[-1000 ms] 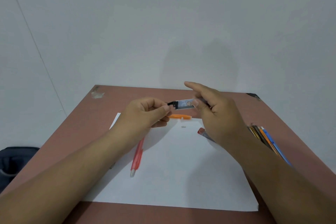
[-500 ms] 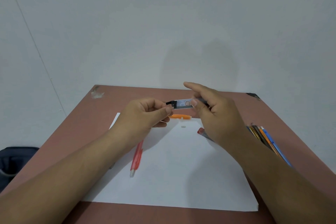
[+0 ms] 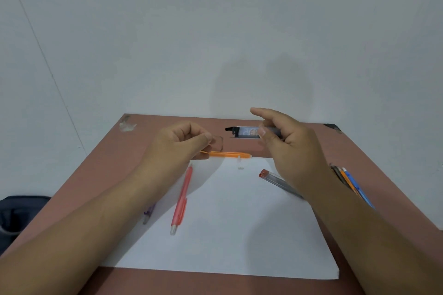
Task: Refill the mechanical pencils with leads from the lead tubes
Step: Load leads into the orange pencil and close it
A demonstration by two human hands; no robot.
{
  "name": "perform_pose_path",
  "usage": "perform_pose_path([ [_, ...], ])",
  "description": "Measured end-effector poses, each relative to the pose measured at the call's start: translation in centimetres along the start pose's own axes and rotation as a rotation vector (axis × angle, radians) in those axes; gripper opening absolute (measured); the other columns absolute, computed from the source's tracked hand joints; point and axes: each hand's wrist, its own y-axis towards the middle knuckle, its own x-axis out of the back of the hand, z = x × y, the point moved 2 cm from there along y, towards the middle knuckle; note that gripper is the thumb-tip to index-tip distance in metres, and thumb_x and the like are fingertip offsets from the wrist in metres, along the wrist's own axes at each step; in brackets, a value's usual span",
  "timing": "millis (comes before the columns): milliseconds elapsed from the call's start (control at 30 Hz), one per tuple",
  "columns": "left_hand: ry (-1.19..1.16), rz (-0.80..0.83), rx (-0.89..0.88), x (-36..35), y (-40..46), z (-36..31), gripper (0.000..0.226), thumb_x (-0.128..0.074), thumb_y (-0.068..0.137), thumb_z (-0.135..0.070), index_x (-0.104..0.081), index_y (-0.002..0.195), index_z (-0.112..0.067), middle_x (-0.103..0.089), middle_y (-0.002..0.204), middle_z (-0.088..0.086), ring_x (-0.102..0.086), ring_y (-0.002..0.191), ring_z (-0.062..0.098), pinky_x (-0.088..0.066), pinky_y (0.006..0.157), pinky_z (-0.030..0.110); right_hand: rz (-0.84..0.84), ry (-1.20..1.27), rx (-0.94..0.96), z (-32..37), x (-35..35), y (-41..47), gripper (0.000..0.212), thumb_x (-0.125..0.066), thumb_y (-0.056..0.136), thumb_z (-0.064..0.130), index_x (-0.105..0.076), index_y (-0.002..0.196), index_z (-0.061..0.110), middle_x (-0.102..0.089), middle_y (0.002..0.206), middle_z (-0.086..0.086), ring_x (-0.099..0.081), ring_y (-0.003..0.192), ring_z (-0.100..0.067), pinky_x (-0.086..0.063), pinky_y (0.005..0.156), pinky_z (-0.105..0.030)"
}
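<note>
Your bench [image 3: 100,170] is a reddish-brown top set against a pale wall [image 3: 215,31], and a dark bag [image 3: 21,213] sits low beyond its left edge. A white sheet of paper [image 3: 239,235] covers most of the near middle of the bench.

Your right hand [image 3: 291,148] is raised above the far edge of the paper. Its thumb and curled fingers pinch a clear lead tube [image 3: 247,131] by its right end, with the forefinger stretched out above it. The tube lies roughly level, with its black cap end pointing left, towards your other hand, and apart from it.

Your left hand [image 3: 179,143] is lifted just left of the tube, with thumb and fingertips drawn together in a pinch. Whether anything is held between them cannot be told; the spot is blurred.

A red mechanical pencil [image 3: 181,201] lies on the left part of the paper, tip towards you. An orange mechanical pencil [image 3: 227,154] lies crosswise at the paper's far edge, its left end hidden behind your left hand. A second lead tube [image 3: 280,183] with a red cap lies on the paper under your right wrist. A bunch of pencils [image 3: 350,182] rests on the bench to the right of that forearm. A purple pencil [image 3: 148,213] peeks out beside your left forearm. A tiny white piece [image 3: 240,168] lies on the paper near the orange pencil.
</note>
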Motion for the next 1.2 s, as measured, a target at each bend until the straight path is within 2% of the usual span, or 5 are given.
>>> perform_pose_path([
  [333,-0.026,-0.055,-0.011,1.2,0.4,-0.4,0.021,-0.059,0.095,-0.005,-0.068,0.076,-0.010,-0.076,0.090,0.010,-0.072,0.087,0.027,-0.058,0.088,0.044,-0.055,0.021,-0.079,-0.3,0.4,0.5,0.035,-0.059,0.100,0.011,-0.071,0.120,0.038,-0.064,0.089,0.023,-0.059,0.087,0.007,-0.043,0.078,-0.004],
  [567,-0.033,-0.085,-0.036,1.3,0.4,-0.4,0.015,-0.060,0.097,-0.011,-0.068,0.086,-0.004,-0.076,0.091,0.010,-0.073,0.086,0.025,-0.057,0.093,0.048,-0.077,0.107,-0.151,-1.0,0.3,0.8,0.034,-0.061,0.099,0.013,-0.073,0.112,0.042,-0.065,0.081,0.028,-0.057,0.073,0.005,-0.043,0.079,-0.021],
  [767,-0.038,-0.101,-0.050,1.4,0.2,-0.4,0.015,-0.062,0.096,-0.014,-0.070,0.085,-0.007,-0.077,0.090,0.009,-0.073,0.086,0.025,-0.055,0.095,0.052,-0.081,0.152,-0.185,-1.3,0.1,0.8,0.034,-0.061,0.099,0.012,-0.075,0.111,0.040,-0.069,0.092,0.021,-0.061,0.086,-0.001,-0.049,0.087,-0.029],
  [967,-0.032,-0.107,-0.055,1.3,0.4,-0.3,0.014,-0.063,0.095,-0.013,-0.069,0.085,-0.006,-0.076,0.089,0.008,-0.073,0.084,0.023,-0.058,0.088,0.043,-0.097,0.179,-0.190,-1.3,0.3,0.9,0.034,-0.061,0.098,0.009,-0.075,0.111,0.037,-0.067,0.079,0.020,-0.056,0.066,0.003,-0.044,0.080,-0.027],
  [1200,-0.033,-0.101,-0.066,1.2,0.4,-0.3,0.013,-0.063,0.096,-0.011,-0.068,0.085,-0.006,-0.076,0.088,0.008,-0.071,0.084,0.021,-0.058,0.083,0.037,-0.090,0.180,-0.172,-1.1,0.2,0.9,0.036,-0.062,0.097,0.009,-0.075,0.108,0.041,-0.068,0.085,0.020,-0.056,0.071,0.000,-0.044,0.080,-0.028],
])
